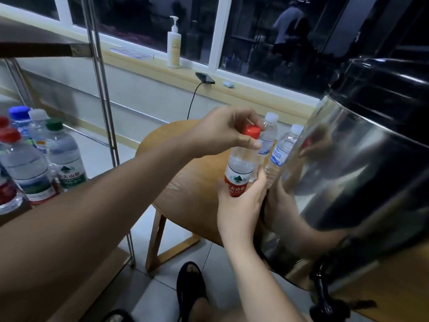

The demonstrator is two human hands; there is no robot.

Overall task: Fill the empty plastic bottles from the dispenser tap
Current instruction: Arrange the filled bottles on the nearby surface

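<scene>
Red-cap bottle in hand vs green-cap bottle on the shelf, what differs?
Colour: the red-capped bottle has a red cap and red label; the green-capped bottle has green ones.
Handling: the red-capped bottle is held, right hand round its body, left hand pinching the red cap; the green-capped bottle stands untouched on the shelf among other bottles.
Shared: both are clear plastic, upright, capped, with the same mountain logo.

A cream pump bottle point(174, 46) stood on the windowsill point(267, 95); a black phone point(205, 78) lay farther right with its cable point(192, 98) hanging down, a small white case point(228, 84) just beside it.
</scene>
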